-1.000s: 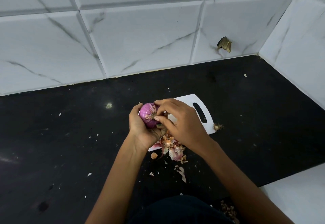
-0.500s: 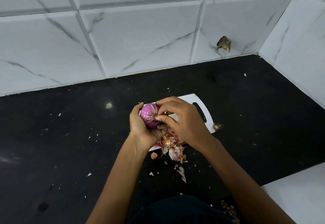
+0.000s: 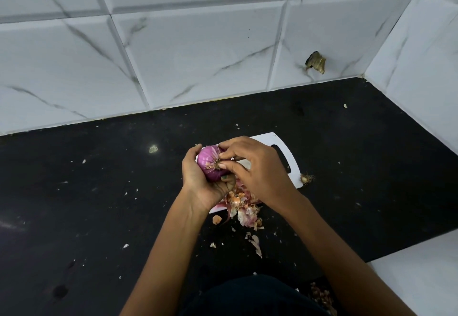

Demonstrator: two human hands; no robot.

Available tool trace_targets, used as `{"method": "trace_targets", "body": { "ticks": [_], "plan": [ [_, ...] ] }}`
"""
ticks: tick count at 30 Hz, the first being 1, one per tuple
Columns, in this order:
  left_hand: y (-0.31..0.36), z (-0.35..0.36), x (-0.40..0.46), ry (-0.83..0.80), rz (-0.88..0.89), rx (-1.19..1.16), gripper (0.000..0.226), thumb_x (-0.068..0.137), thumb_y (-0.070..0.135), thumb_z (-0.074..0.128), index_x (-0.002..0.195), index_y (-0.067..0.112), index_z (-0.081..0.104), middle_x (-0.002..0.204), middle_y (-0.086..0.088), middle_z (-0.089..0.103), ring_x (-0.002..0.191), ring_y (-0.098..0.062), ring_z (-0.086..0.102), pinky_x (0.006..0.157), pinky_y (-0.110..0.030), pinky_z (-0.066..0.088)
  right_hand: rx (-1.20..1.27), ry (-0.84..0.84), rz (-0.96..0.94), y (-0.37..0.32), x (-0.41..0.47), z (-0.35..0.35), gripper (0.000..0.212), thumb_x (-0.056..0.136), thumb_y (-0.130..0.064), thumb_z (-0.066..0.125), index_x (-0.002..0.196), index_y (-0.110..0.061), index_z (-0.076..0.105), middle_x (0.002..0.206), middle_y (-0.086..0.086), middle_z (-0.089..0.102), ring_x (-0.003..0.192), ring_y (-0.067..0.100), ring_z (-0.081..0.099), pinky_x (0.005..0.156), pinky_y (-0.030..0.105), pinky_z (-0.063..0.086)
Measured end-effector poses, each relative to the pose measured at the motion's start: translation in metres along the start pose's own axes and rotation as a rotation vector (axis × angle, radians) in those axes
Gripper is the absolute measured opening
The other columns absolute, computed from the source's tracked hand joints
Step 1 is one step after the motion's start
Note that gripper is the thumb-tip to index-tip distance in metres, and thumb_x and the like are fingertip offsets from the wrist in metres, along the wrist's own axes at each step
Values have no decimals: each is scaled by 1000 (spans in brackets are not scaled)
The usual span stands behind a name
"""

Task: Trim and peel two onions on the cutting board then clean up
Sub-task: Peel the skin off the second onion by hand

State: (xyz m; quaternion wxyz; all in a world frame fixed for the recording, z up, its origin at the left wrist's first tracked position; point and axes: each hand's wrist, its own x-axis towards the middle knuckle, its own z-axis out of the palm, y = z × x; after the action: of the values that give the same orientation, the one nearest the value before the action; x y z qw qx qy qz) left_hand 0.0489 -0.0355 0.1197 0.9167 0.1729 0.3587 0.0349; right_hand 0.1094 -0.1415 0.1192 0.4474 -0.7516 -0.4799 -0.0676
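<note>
Peeling a red onion (image 3: 210,163), held just above the near-left part of the white cutting board (image 3: 277,145). Cradling it in the left hand (image 3: 202,184), grip curled round the bulb from below and behind. Pinching at the root end with the right hand (image 3: 256,169), fingertips (image 3: 221,166) closed on a shred of skin or root there. Judging this as the peeling step on one onion; no second onion showing, possibly hidden behind the hands. Calling next for a pull away from the bulb, then dropping the scrap.

Lying at the board's near edge and spilling onto the black worktop (image 3: 99,204): a heap of papery onion peels (image 3: 244,207). Sitting just off the board's right corner: a trimmed root end (image 3: 306,178). Nothing blocking the hands; no knife visible.
</note>
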Motion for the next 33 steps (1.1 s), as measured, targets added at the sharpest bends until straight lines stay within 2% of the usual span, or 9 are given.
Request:
{"method": "trace_targets", "body": {
  "ticks": [7, 11, 15, 18, 22, 26, 29, 31, 33],
  "plan": [
    [-1, 0, 0, 4, -9, 1, 41, 92, 44, 43, 79, 9, 59, 59, -4, 59, 45, -10, 49, 43, -16, 36, -19, -40, 7, 2, -3, 1, 5, 80, -9, 67, 84, -7, 68, 101, 5, 68, 95, 16, 63, 82, 29, 52],
    [3, 1, 1, 5, -23, -9, 44, 93, 44, 42, 81, 6, 61, 63, -9, 63, 52, -13, 53, 44, -15, 39, 135, -103, 142, 2, -6, 0, 4, 84, -6, 63, 88, -6, 64, 112, 4, 64, 108, 9, 57, 89, 17, 47],
    [4, 1, 0, 10, -15, 21, 42, 93, 43, 44, 85, 6, 61, 66, -11, 66, 55, -16, 58, 43, -16, 41, 188, 113, 250, 1, -7, -5, 3, 85, -5, 67, 84, -4, 64, 80, -9, 64, 81, 3, 63, 70, 11, 49],
    [3, 1, 1, 18, -12, 31, 39, 93, 41, 46, 87, 6, 63, 70, -11, 67, 57, -17, 59, 42, -17, 43, 173, 213, 303, 0, -8, -5, 8, 81, -5, 71, 79, -7, 64, 69, -13, 60, 68, 4, 63, 62, 14, 50],
    [2, 1, 5, 35, 19, 66, 38, 95, 40, 45, 93, 7, 63, 72, -11, 68, 59, -17, 60, 41, -18, 44, 195, 151, 339, -2, -6, -6, 9, 85, -7, 67, 89, -14, 63, 73, -11, 63, 72, 5, 64, 64, 21, 54],
    [0, 3, 8, 27, 47, 112, 40, 96, 42, 42, 95, 7, 62, 74, -10, 66, 52, -15, 59, 43, -18, 44, 218, 47, 366, -3, -5, -5, 15, 96, -11, 53, 99, -14, 68, 74, -6, 66, 75, 4, 64, 67, 13, 49],
    [1, 3, 8, 4, 42, 120, 44, 96, 43, 40, 99, 6, 64, 88, -12, 69, 68, -18, 65, 51, -22, 52, 249, 22, 376, -7, -5, -5, 13, 90, -22, 65, 102, -17, 68, 83, -10, 66, 81, 3, 63, 67, 10, 47],
    [1, 3, 7, -30, 39, 121, 49, 96, 44, 39, 106, 3, 65, 99, -15, 72, 89, -25, 70, 63, -30, 58, 227, 5, 379, -9, -6, -2, 28, 78, -25, 77, 103, -21, 64, 85, -10, 64, 81, 7, 62, 67, 16, 50],
    [1, 3, 6, -51, 45, 139, 52, 94, 45, 42, 109, 2, 66, 105, -16, 71, 100, -28, 68, 77, -35, 58, 222, 7, 404, -9, -6, 0, 37, 71, -23, 81, 102, -23, 59, 83, -8, 63, 77, 10, 62, 67, 22, 53]
  ]
}}
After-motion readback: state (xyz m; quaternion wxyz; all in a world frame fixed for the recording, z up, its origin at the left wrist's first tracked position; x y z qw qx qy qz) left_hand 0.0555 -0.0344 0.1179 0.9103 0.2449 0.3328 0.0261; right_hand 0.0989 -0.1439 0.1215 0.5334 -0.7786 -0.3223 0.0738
